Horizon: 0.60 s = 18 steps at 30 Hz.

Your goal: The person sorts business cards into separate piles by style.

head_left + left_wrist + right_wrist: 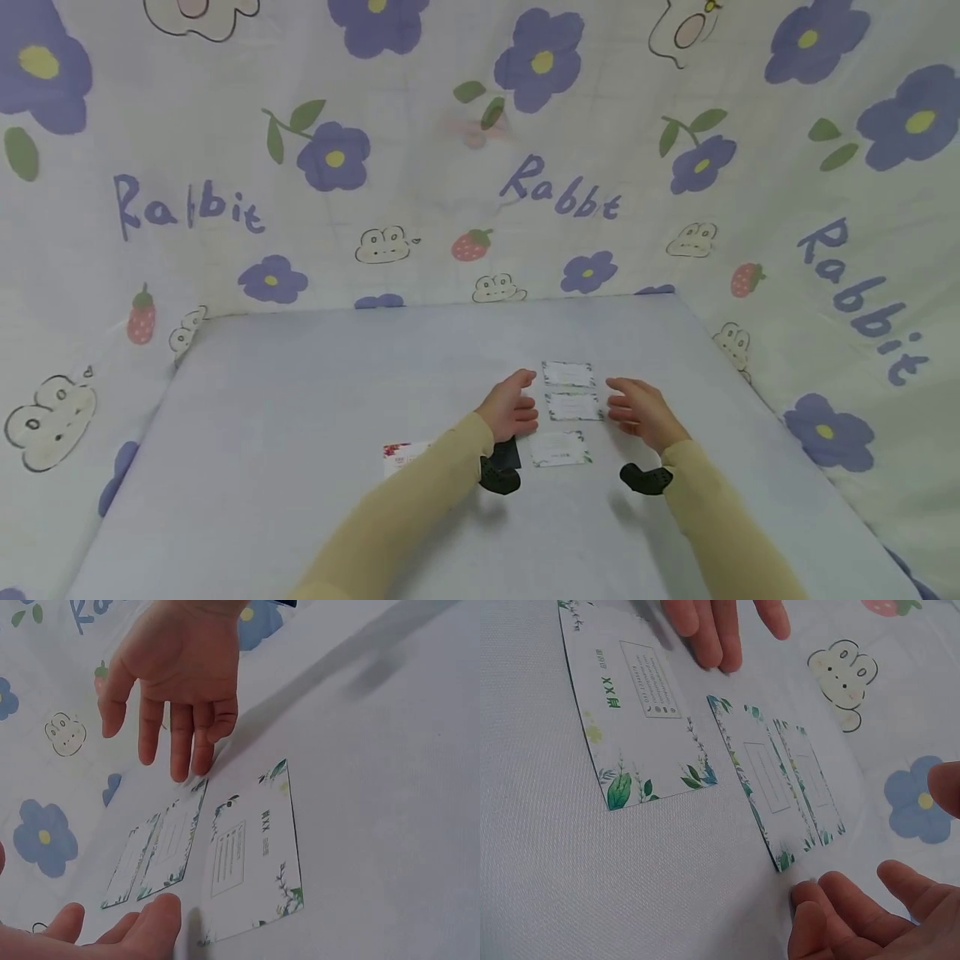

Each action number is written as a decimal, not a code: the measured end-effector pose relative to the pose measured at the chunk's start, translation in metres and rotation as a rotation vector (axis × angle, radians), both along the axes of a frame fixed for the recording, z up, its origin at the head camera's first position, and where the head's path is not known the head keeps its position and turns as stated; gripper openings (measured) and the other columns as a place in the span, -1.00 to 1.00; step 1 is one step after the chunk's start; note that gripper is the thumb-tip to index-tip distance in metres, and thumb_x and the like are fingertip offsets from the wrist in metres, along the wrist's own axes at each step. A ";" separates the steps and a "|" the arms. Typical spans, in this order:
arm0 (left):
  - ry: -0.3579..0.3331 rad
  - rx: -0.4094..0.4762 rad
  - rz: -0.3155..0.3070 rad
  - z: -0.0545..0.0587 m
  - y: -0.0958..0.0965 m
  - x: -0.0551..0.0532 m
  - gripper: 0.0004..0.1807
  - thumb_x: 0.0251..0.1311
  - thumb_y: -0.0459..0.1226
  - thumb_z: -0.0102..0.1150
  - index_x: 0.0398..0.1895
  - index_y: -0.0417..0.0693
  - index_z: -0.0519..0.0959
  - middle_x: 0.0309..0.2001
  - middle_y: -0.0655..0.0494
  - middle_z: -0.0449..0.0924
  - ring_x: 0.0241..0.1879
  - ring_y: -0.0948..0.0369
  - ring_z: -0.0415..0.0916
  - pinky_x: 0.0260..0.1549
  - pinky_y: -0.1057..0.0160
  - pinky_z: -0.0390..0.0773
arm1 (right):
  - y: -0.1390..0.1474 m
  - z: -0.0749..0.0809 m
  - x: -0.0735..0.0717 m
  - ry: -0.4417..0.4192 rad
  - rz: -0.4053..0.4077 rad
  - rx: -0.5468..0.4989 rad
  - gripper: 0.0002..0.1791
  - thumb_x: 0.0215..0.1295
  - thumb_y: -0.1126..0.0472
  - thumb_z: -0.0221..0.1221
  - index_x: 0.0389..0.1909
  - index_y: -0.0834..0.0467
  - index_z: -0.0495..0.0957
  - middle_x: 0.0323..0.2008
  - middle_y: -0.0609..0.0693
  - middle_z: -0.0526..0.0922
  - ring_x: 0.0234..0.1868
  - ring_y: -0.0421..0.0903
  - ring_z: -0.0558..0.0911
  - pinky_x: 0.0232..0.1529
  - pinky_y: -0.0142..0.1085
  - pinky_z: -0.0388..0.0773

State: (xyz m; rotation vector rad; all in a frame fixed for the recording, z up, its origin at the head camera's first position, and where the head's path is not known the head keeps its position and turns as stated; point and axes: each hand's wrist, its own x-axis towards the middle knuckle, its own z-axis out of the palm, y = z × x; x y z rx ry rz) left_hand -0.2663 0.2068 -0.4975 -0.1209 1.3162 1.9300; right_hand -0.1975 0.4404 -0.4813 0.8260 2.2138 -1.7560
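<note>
Three white cards with green leafy borders lie in a column on the table: a far card [567,374], a middle card [574,407] and a near card [561,448]. My left hand [512,406] is at their left side, its fingers loosely bent and holding nothing. Opposite it, my right hand [645,412] is at the right end of the middle card, fingers relaxed, with nothing in them. The right wrist view shows printed text and a small framed block on the near card [641,712]. In the left wrist view the right hand [184,675] shows its palm.
A white card with red patterning [401,452] lies to the left, partly hidden by the left sleeve. Beside the left wrist is a dark flat piece [507,454]. A flower-and-rabbit printed cloth [420,125] hangs behind and beside the white table [300,375].
</note>
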 end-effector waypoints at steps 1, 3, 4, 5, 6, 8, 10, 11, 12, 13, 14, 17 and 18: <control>-0.010 0.002 0.007 -0.001 0.004 0.000 -0.24 0.46 -0.01 0.00 0.60 -0.16 0.11 0.54 -0.48 0.04 0.55 -0.29 0.10 0.48 -0.14 0.27 | 0.000 0.000 -0.001 -0.003 -0.002 0.000 -0.13 0.51 -0.20 0.00 0.60 0.22 0.00 0.47 0.30 0.26 0.16 0.01 0.53 -0.01 -0.35 0.50; -0.028 0.005 0.016 -0.003 0.011 0.000 -0.22 0.45 0.00 0.02 0.60 -0.16 0.11 0.54 -0.47 0.05 0.54 -0.29 0.10 0.48 -0.14 0.29 | 0.000 -0.001 -0.002 -0.006 -0.001 -0.002 -0.13 0.50 -0.19 0.01 0.60 0.23 0.00 0.47 0.31 0.26 0.15 0.01 0.54 -0.03 -0.36 0.50; -0.036 0.004 0.020 -0.005 0.014 0.000 -0.22 0.44 0.00 0.02 0.60 -0.15 0.12 0.54 -0.47 0.05 0.54 -0.28 0.11 0.48 -0.13 0.29 | 0.000 -0.002 -0.002 -0.010 0.001 -0.002 -0.13 0.50 -0.18 0.02 0.60 0.23 0.00 0.47 0.31 0.27 0.14 0.01 0.54 -0.04 -0.36 0.50; -0.041 0.000 0.023 -0.006 0.016 0.000 -0.21 0.43 0.01 0.03 0.60 -0.15 0.12 0.53 -0.46 0.06 0.54 -0.28 0.12 0.47 -0.13 0.30 | 0.000 -0.003 -0.002 -0.017 0.001 0.000 -0.14 0.50 -0.18 0.02 0.59 0.23 0.01 0.47 0.31 0.27 0.14 0.00 0.54 -0.05 -0.36 0.50; -0.041 -0.005 0.025 -0.007 0.019 0.000 -0.21 0.42 0.01 0.04 0.59 -0.15 0.12 0.53 -0.47 0.08 0.53 -0.28 0.13 0.46 -0.13 0.32 | -0.001 -0.003 -0.003 -0.021 0.003 0.004 -0.14 0.49 -0.18 0.02 0.59 0.23 0.01 0.46 0.31 0.28 0.13 0.00 0.54 -0.06 -0.37 0.50; -0.047 -0.006 0.028 -0.008 0.021 0.000 -0.20 0.41 0.02 0.04 0.60 -0.15 0.12 0.53 -0.45 0.09 0.53 -0.26 0.14 0.47 -0.12 0.31 | -0.002 -0.005 -0.003 -0.025 0.012 0.012 -0.14 0.50 -0.17 0.02 0.59 0.24 0.02 0.45 0.32 0.29 0.10 -0.01 0.55 -0.08 -0.37 0.51; -0.051 -0.003 0.033 -0.007 0.023 0.001 -0.19 0.41 0.02 0.05 0.60 -0.16 0.11 0.53 -0.45 0.09 0.53 -0.26 0.15 0.47 -0.11 0.31 | -0.002 -0.005 -0.004 -0.029 0.022 0.015 -0.14 0.50 -0.18 0.02 0.58 0.24 0.03 0.44 0.32 0.31 0.08 -0.03 0.55 -0.09 -0.37 0.52; -0.052 0.001 0.034 -0.006 0.024 0.002 -0.18 0.41 0.02 0.05 0.60 -0.16 0.10 0.53 -0.45 0.09 0.53 -0.26 0.14 0.48 -0.12 0.30 | -0.003 -0.004 -0.004 -0.030 0.030 0.014 -0.14 0.50 -0.19 0.02 0.58 0.24 0.03 0.43 0.32 0.32 0.06 -0.03 0.56 -0.10 -0.37 0.52; -0.049 0.005 0.033 -0.006 0.024 0.003 -0.18 0.41 0.02 0.04 0.60 -0.16 0.10 0.53 -0.45 0.08 0.53 -0.26 0.13 0.48 -0.12 0.29 | -0.003 -0.004 -0.004 -0.029 0.035 0.012 -0.14 0.50 -0.19 0.02 0.58 0.24 0.03 0.42 0.32 0.32 0.06 -0.03 0.56 -0.11 -0.37 0.52; -0.054 0.011 0.033 -0.005 0.025 0.003 -0.18 0.42 0.02 0.04 0.60 -0.16 0.09 0.53 -0.44 0.07 0.54 -0.26 0.13 0.49 -0.12 0.28 | -0.004 -0.003 -0.004 -0.028 0.040 0.009 -0.14 0.50 -0.19 0.02 0.58 0.24 0.03 0.41 0.32 0.33 0.05 -0.04 0.55 -0.11 -0.37 0.52; -0.057 0.015 0.034 -0.005 0.025 0.003 -0.18 0.41 0.02 0.04 0.60 -0.16 0.09 0.54 -0.44 0.07 0.54 -0.26 0.12 0.49 -0.12 0.28 | -0.004 -0.002 -0.004 -0.028 0.043 0.006 -0.14 0.50 -0.19 0.02 0.58 0.25 0.03 0.40 0.31 0.34 0.04 -0.03 0.55 -0.10 -0.37 0.52; -0.069 0.028 0.040 -0.006 0.028 0.003 -0.17 0.40 0.03 0.05 0.60 -0.17 0.09 0.53 -0.44 0.08 0.54 -0.25 0.13 0.48 -0.12 0.29 | -0.004 0.000 -0.003 -0.030 0.040 -0.001 -0.15 0.51 -0.18 0.02 0.58 0.25 0.04 0.36 0.29 0.38 0.03 -0.04 0.55 -0.09 -0.36 0.51; -0.076 0.036 0.043 -0.007 0.029 0.002 -0.16 0.40 0.03 0.05 0.61 -0.17 0.08 0.53 -0.44 0.08 0.54 -0.25 0.12 0.48 -0.12 0.29 | -0.004 0.000 -0.003 -0.030 0.033 -0.002 -0.15 0.51 -0.18 0.01 0.58 0.24 0.04 0.35 0.28 0.38 0.02 -0.04 0.55 -0.09 -0.35 0.50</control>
